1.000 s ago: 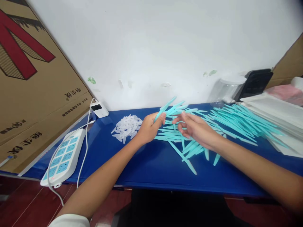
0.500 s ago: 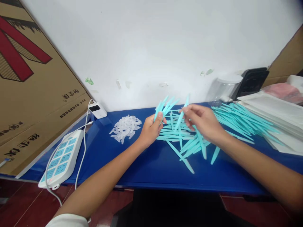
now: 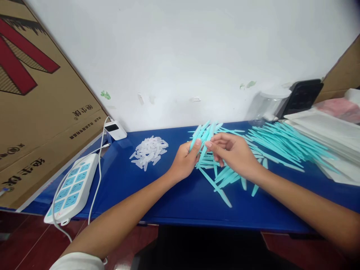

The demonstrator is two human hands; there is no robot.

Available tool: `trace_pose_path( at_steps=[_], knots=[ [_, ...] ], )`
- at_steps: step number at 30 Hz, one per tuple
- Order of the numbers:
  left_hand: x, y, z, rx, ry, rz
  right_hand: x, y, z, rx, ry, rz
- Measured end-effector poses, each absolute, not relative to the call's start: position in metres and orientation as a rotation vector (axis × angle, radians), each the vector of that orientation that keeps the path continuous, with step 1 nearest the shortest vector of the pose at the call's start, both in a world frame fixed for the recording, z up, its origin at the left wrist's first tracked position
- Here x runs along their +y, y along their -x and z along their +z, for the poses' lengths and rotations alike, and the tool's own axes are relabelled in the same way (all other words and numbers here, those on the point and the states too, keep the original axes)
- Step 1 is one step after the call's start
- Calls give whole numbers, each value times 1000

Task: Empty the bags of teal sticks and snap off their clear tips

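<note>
My left hand (image 3: 185,159) is closed round a fanned bundle of slim turquoise sticks that look like eyebrow razors (image 3: 200,134), tips pointing up and away. Against the bundle's right side, my right hand (image 3: 234,154) pinches a single turquoise razor (image 3: 204,150) between thumb and fingers. Beneath both hands, more razors lie loosely crossed in a pile (image 3: 225,176) on the blue table (image 3: 180,202). The hands hide part of this pile. Left of my left hand sits a heap of small translucent white caps (image 3: 149,152).
To the right are another razor pile (image 3: 287,144), white flat packs (image 3: 320,127), a clear jar (image 3: 271,105) and a black device (image 3: 303,95). Leftward lie a power strip (image 3: 74,187), a small white device (image 3: 116,130) with a cable, and a cardboard box (image 3: 42,112). A white wall (image 3: 180,56) stands behind.
My right hand has moved left with one razor, bringing it against the bundle. My left hand has shifted slightly right and down, still holding the bundle.
</note>
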State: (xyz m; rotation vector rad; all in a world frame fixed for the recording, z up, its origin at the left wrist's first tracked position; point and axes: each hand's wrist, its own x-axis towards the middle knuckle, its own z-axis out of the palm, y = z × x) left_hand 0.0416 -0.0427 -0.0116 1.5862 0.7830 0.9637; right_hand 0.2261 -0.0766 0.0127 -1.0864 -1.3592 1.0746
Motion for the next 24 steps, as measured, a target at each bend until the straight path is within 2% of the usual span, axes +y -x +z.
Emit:
trace_pose_path(
  at_steps=[12,19,24],
  knots=[
    [-54,-46,-7,770,-1669,849,-81,-225,17,-1442,1092,988],
    [-48,-46,-11,906,-1654,912,-66,-241,15,-1311,1172,714],
    [-39,-40,-9,986,-1533,1035,-64,-253,30,-1398,1193,733]
  ],
)
